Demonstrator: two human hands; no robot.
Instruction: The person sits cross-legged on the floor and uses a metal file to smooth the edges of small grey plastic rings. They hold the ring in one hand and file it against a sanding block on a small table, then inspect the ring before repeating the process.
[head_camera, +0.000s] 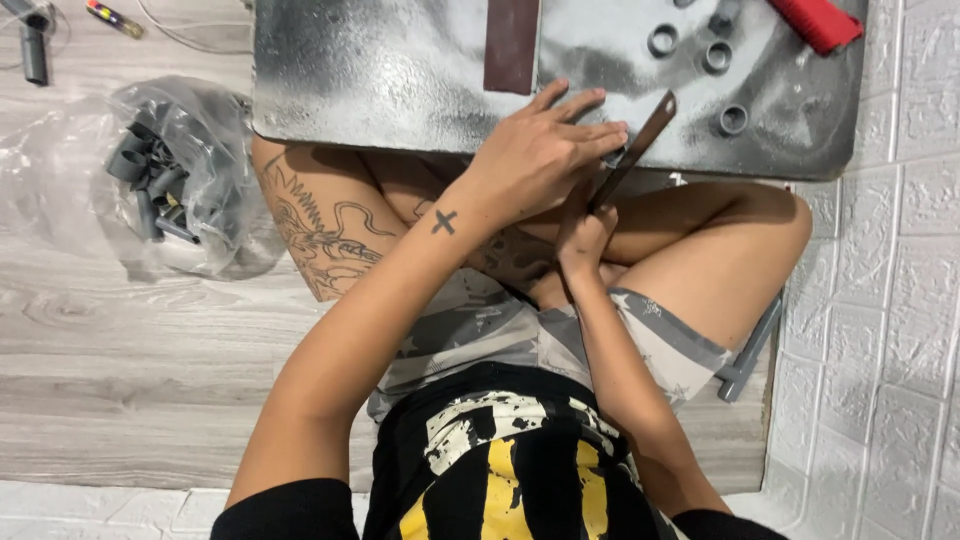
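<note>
Head view: person seated cross-legged on a pale wood-grain floor (120, 380), facing a low board.
Tabletop (380, 80): flat board with rounded corners, matt, dusted in grey and black spray.
Left hand (540, 150): fingers extended and pressed together, lying flat over the tool at the board's near edge.
Right hand (585, 235): closed around the lower end of the tool, just under the left hand.
Tool (640, 140): long, narrow, flat brown strip, tilted, its upper end over the board.
Rings (715, 57): short grey tube sections, upright on the board.
Bag (170, 170): clear crinkled plastic holding grey tube pieces, on the floor.
</note>
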